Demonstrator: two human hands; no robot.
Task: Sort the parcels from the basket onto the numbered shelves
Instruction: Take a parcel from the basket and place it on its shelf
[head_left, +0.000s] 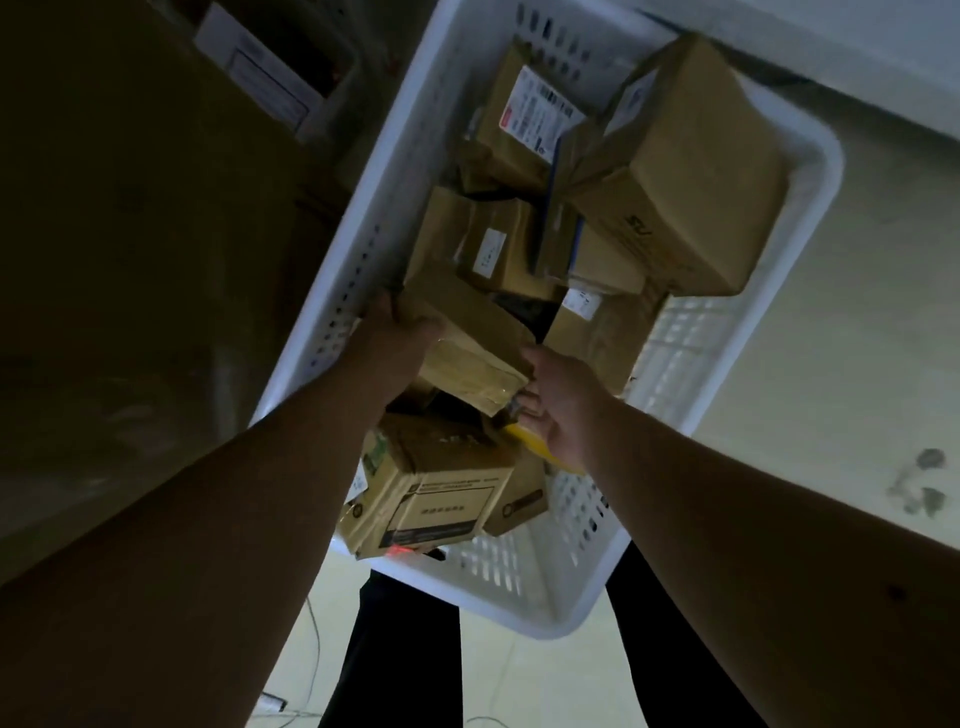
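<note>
A white slotted plastic basket (800, 218) stands on the floor below me, filled with several brown cardboard parcels. Both my hands are inside it on one taped brown parcel (470, 343) near the basket's left wall. My left hand (397, 325) grips the parcel's left end, fingers curled over its top edge. My right hand (553, 400) holds its right lower corner, fingers curled under it. A large box (691, 171) lies at the far right, a labelled parcel (524, 114) at the far end, and a printed box (441, 488) nearest me.
A tall dark cardboard surface (130, 234) rises close on the left, with a white labelled box (260, 73) behind it. Pale floor (857, 364) spreads to the right, with a dark stain (919, 483). My dark trouser legs (400, 654) stand just under the basket's near end.
</note>
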